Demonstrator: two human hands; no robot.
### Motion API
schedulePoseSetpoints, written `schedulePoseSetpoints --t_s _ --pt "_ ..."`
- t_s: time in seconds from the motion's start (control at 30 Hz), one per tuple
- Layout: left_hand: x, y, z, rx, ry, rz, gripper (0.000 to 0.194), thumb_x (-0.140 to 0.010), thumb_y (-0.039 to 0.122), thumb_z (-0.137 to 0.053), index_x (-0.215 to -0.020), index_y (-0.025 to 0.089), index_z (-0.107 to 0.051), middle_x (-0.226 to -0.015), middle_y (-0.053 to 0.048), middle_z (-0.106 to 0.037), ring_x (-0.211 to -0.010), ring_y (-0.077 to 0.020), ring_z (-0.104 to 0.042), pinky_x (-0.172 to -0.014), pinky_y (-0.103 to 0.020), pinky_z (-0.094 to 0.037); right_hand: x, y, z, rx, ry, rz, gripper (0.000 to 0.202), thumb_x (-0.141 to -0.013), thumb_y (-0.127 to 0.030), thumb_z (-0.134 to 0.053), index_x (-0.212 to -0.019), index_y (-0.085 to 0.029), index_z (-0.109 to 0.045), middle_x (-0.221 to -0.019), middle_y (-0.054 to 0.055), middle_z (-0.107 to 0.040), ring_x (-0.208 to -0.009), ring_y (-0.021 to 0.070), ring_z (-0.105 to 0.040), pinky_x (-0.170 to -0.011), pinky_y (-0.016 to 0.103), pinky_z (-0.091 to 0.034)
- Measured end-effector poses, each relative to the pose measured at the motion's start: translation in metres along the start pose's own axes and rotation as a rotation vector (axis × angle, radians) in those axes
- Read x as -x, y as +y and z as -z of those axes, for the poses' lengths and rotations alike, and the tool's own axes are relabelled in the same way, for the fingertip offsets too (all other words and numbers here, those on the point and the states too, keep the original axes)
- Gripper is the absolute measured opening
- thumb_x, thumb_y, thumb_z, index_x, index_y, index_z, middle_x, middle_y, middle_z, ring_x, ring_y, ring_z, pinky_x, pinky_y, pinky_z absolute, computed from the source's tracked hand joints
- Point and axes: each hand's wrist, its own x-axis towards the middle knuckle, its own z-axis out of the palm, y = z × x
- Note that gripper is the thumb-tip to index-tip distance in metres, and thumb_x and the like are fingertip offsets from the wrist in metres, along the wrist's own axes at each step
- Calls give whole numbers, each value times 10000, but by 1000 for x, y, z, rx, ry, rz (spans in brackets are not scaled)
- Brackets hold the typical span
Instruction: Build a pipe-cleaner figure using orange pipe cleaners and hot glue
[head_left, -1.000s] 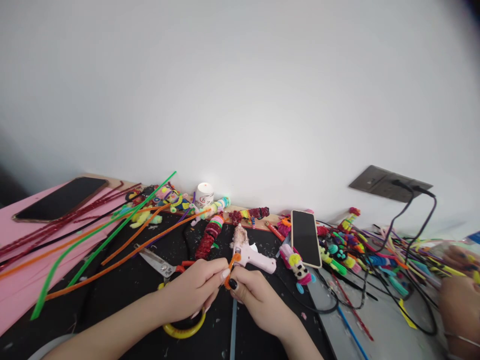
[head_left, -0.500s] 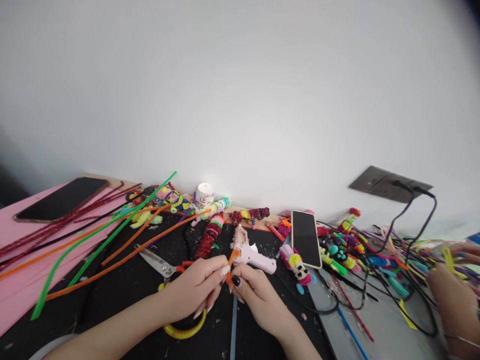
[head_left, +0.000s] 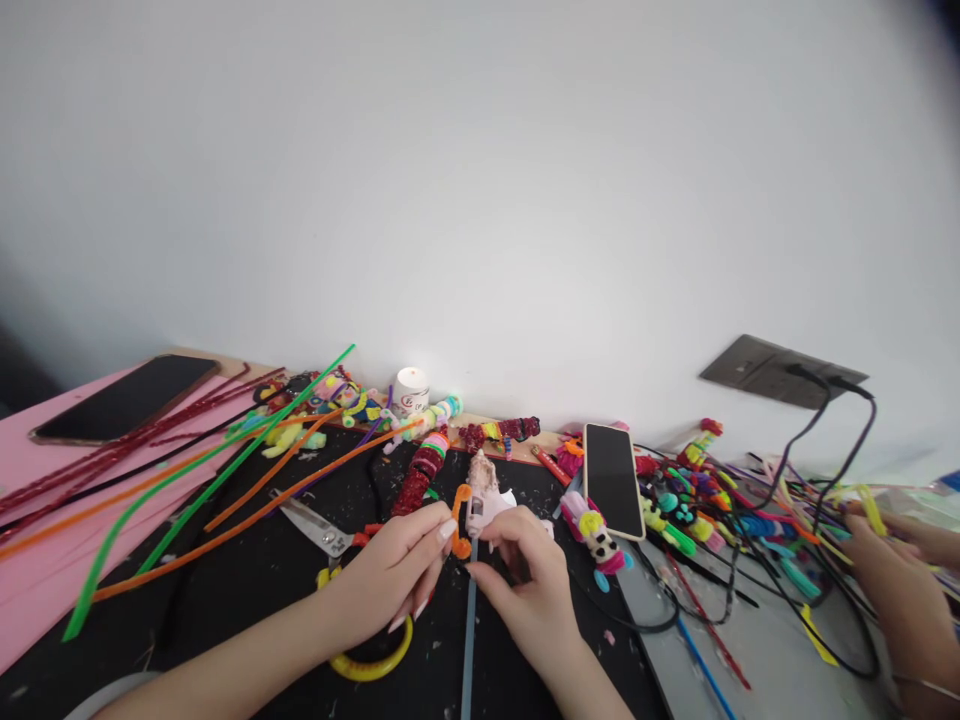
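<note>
My left hand [head_left: 412,565] pinches a short orange pipe cleaner [head_left: 457,515], bent like a bracket with curled ends. Just to its right is my right hand [head_left: 523,568], thumb and forefinger apart beside the lower curl; its other fingers are bent over the glue gun. That pale pink glue gun [head_left: 481,495] lies on the black mat, partly hidden by this hand. From its rear a translucent glue stick [head_left: 469,650] runs toward me. Under my left wrist lie scissors [head_left: 371,668] with yellow and red handles, blades pointing to the upper left.
Long green [head_left: 217,485] and orange pipe cleaners cross at left. Phones [head_left: 124,400] [head_left: 613,480] lie at both sides. A white cup [head_left: 412,390] and pipe-cleaner figures [head_left: 598,535] line the back. At right, cables [head_left: 825,480] hang from a wall socket; another person's hand [head_left: 892,560] holds something yellow.
My right thumb and forefinger have parted from the orange pipe cleaner, and that hand has shifted up over the glue gun. The pipe cleaner now shows both curled ends. The other person's hands moved left.
</note>
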Motion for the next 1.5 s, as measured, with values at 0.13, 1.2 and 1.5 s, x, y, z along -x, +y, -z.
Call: schedulePoseSetpoints --t_s 0.13,1.2,1.5 --pt "2 1 -1 -32 -12 -1 339 -953 451 -317 -727 213 -399 -413 110 -417 -268 -38 -254 -283 -127 -198 0 -2 -1 15 35 71 151 -753 -78 -696 -831 -188 -628 -750 6 -591 -618 135 -489 -548 232 -388" --pt "-1 1 1 -33 -45 14 324 -951 447 -321 -736 217 -399 -410 114 -412 -267 -42 -249 -283 -135 -184 -1 -2 0 -25 35 48 159 -744 -22 -673 -795 -171 -687 -690 4 -606 -575 124 -515 -543 225 -422" --pt "-1 -1 1 12 -27 24 331 -945 464 -334 -734 217 -400 -406 117 -408 -267 -41 -232 -279 -133 -191 0 -1 0 1 24 67 173 -755 -31 -674 -848 -177 -677 -725 4 -608 -582 118 -504 -551 223 -432"
